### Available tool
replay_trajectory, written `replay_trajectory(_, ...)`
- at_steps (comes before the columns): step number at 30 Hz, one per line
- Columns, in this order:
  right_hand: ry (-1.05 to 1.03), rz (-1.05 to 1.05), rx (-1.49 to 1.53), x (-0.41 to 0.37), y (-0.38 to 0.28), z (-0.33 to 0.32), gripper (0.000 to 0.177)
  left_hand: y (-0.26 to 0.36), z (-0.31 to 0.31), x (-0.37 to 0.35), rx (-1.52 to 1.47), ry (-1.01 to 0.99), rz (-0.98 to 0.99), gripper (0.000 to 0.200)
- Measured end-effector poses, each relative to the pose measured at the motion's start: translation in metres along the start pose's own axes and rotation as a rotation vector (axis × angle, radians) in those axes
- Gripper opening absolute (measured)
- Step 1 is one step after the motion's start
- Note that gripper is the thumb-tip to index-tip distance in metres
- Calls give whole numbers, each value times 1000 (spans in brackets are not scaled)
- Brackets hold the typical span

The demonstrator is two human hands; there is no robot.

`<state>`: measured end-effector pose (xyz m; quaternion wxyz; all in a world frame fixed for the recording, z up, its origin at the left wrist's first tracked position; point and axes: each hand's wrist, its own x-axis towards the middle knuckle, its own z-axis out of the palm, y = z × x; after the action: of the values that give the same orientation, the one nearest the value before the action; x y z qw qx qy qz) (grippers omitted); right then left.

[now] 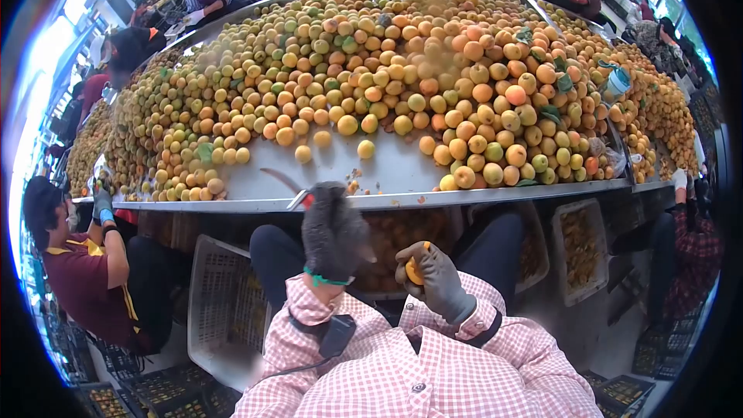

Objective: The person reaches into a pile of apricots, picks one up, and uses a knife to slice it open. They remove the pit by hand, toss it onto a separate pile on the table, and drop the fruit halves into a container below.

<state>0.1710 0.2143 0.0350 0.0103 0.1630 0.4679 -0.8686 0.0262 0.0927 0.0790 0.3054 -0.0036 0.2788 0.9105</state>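
My left hand [334,228], in a dark fuzzy glove with a green band at the wrist, is raised by the table's front edge. It is closed around a cutting tool with a curved blade [282,179] and a red part near the fingers; the grip hides most of its handle. My right hand [437,280], in a grey glove, is lower, over my lap. Its fingers are wrapped round an orange apricot [415,271], only partly visible. Ahead lies a big heap of yellow-orange apricots [348,70] with some green ones and leaves.
The metal table [387,200] has a raised front lip. Beneath it stand crates, including a pale crate [213,317] at left and a crate of fruit [582,251] at right. A person [85,263] sits at left, others around the table. A light-blue cup [617,81] stands among the fruit.
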Motion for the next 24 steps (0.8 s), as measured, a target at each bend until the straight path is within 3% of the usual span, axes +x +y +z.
replay_trajectory(2,-10,75,150,10,7,-5,45,18,-11,-1,-22,-88,26,24)
replay_trajectory(6,-24,173,40,25,5,-3,49,35,-36,-10,27,-54,59,26)
replay_trajectory(9,20,144,-135,27,-3,8,50,41,-45,-20,1,-1,37,25)
replay_trajectory(11,-18,124,-113,36,-20,16,51,43,-49,-27,91,149,34,24)
replay_trajectory(15,-3,-42,-281,93,-67,30,48,39,-84,-23,-13,133,-36,24)
replay_trajectory(17,113,162,-209,147,-60,13,44,31,-93,-19,-22,129,-36,25)
replay_trajectory(19,119,225,-265,166,-38,-6,40,29,-98,-14,-55,88,-66,23)
replay_trajectory(22,85,369,-170,131,-15,-5,30,30,-98,-14,-7,105,-49,23)
replay_trajectory(24,-38,415,-296,101,0,-9,25,28,-113,-13,4,107,-113,23)
